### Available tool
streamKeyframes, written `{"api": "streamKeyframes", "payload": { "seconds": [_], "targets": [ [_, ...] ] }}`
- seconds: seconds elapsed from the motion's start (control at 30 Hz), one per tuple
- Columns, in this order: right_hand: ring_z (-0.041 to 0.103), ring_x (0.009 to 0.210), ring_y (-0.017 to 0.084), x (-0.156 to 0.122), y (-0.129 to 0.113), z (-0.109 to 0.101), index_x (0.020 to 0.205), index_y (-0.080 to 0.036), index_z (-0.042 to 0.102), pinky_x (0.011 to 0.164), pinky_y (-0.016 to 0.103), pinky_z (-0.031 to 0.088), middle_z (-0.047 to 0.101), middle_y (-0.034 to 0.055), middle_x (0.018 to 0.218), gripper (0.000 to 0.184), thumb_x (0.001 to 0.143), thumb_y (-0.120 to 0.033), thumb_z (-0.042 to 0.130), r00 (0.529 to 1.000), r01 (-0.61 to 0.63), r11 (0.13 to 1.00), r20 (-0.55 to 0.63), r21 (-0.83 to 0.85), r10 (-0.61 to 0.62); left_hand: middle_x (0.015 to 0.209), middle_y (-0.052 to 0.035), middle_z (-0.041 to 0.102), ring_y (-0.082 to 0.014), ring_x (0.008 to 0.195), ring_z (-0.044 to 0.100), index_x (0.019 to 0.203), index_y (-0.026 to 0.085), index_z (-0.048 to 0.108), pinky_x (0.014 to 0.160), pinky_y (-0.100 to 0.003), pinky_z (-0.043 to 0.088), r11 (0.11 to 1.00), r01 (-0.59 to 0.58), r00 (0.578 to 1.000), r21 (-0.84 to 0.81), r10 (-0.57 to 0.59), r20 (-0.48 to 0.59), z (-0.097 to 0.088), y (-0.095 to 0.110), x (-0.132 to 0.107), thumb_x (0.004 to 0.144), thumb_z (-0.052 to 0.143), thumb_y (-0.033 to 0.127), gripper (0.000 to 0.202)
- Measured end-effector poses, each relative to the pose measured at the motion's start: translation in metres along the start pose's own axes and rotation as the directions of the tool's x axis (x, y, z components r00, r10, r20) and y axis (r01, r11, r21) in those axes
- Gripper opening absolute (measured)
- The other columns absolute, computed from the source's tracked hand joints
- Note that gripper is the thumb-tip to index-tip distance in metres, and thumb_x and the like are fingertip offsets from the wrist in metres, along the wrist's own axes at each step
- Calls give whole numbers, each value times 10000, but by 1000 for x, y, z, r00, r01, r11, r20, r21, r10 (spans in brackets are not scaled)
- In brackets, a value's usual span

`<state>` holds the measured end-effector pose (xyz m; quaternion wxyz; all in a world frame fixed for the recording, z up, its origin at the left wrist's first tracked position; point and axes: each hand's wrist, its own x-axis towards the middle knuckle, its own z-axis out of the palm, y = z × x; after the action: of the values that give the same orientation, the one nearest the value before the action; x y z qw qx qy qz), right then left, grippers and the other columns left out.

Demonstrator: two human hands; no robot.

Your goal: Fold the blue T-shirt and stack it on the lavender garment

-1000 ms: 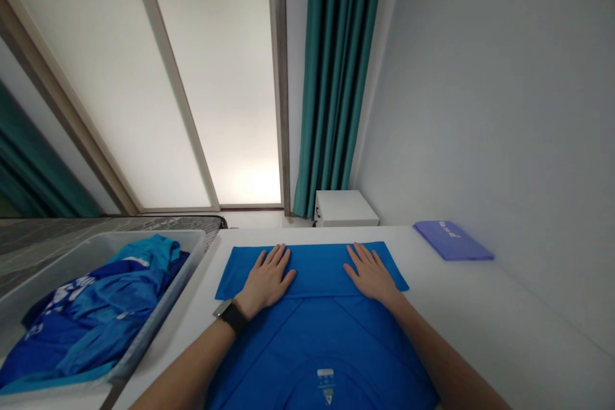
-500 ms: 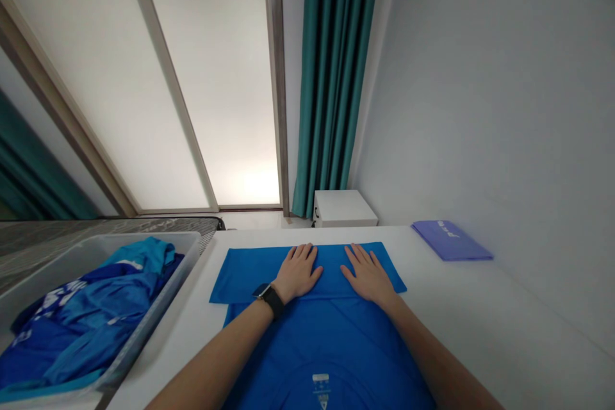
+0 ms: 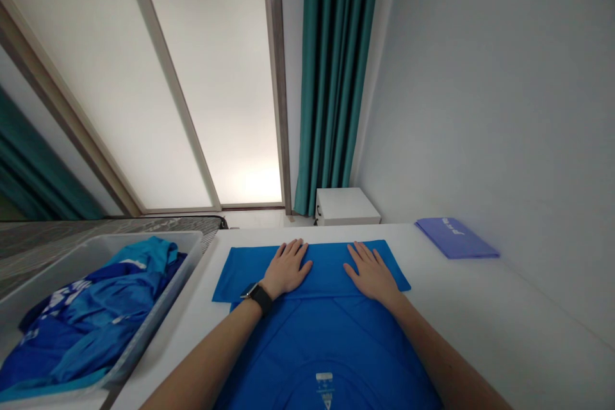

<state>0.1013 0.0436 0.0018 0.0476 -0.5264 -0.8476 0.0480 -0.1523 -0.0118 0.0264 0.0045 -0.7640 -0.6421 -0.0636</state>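
A blue T-shirt (image 3: 331,339) lies spread on the white table, its neckline and printed label towards me. Its far end is turned back as a flat band across the top. My left hand (image 3: 287,267), with a dark watch (image 3: 257,296) at the wrist, rests flat on that band, fingers stretched out. To the right, my right hand (image 3: 371,271) lies palm down on the same band, fingers spread. The lower part of the shirt runs out of view at the bottom, and my forearms cover parts of its sides.
At left stands a clear plastic bin (image 3: 189,256) holding crumpled blue clothes (image 3: 106,307). A folded purple garment (image 3: 456,238) lies on the white table (image 3: 480,327) near the wall. Beyond the table are a white cabinet (image 3: 348,205) and a green curtain (image 3: 334,77).
My left hand has slid a little to the left along the folded band. My right hand stays almost in place on the shirt. The view has shifted slightly.
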Motion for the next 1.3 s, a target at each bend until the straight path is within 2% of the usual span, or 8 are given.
{"api": "streamKeyframes", "payload": {
  "seconds": [0.27,0.47,0.53,0.7,0.83,0.97,1.2,1.3],
  "targets": [
    [156,1479,229,-1,-3,-6,1534,-157,272,1194,473,95,215,92,1600,683,975,-545,200,1000,-4,1000,23,-1,4,1506,-122,428,-263,1397,367,1443,130,420,1172,-435,256,1000,-5,999,8,5,-46,-2,1,-3,997,288,477,580],
    [130,1483,255,4,-6,-12,1540,-140,243,1186,506,98,176,107,1608,701,971,-549,211,995,-29,1000,99,-4,30,1568,-90,325,-245,1449,281,1503,162,331,1191,-465,201,1000,-9,1000,4,9,1,2,0,-1,1001,268,491,604],
    [138,1480,266,8,-13,-14,1533,-117,260,1185,508,91,188,127,1602,700,975,-534,204,997,-2,1000,78,-15,3,1573,-87,311,-243,1455,268,1508,171,325,1192,-475,195,1000,-13,1000,3,13,3,2,0,-1,1002,265,493,603],
    [145,1481,236,18,-40,-12,1522,-116,298,1197,446,86,209,109,1600,672,986,-505,180,983,185,983,6,20,-185,1571,-85,316,-240,1457,264,1496,196,353,1190,-476,198,1000,-27,1000,2,27,-14,2,0,-1,1003,283,477,572],
    [135,1483,235,21,-48,-6,1533,-146,271,1195,465,85,202,96,1603,704,977,-565,169,990,137,990,30,34,-138,1572,-95,309,-237,1456,267,1498,180,347,1190,-474,192,1000,-24,1000,-6,24,-3,1,0,-1,1001,286,477,582],
    [118,1486,226,20,-31,-5,1545,-159,231,1195,469,69,187,83,1608,730,971,-598,132,997,51,998,48,29,-53,1571,-90,311,-238,1458,262,1502,188,338,1191,-473,180,1000,-20,1000,-16,20,0,0,1,-1,1001,282,483,585],
    [152,1479,233,14,27,-4,1538,-144,246,1189,492,68,223,83,1599,713,972,-570,165,996,-84,995,33,-54,86,1573,-88,305,-238,1458,261,1505,189,334,1189,-471,178,1000,-22,1000,-16,22,17,-3,1,-1,1003,265,496,593],
    [176,1473,232,14,43,0,1533,-122,253,1187,483,99,235,93,1595,699,975,-536,176,991,-132,990,3,-57,132,1574,-82,302,-230,1458,262,1505,196,333,1191,-465,176,1000,-17,1000,-15,18,19,-3,1,-2,1004,267,496,588]
  ]
}}
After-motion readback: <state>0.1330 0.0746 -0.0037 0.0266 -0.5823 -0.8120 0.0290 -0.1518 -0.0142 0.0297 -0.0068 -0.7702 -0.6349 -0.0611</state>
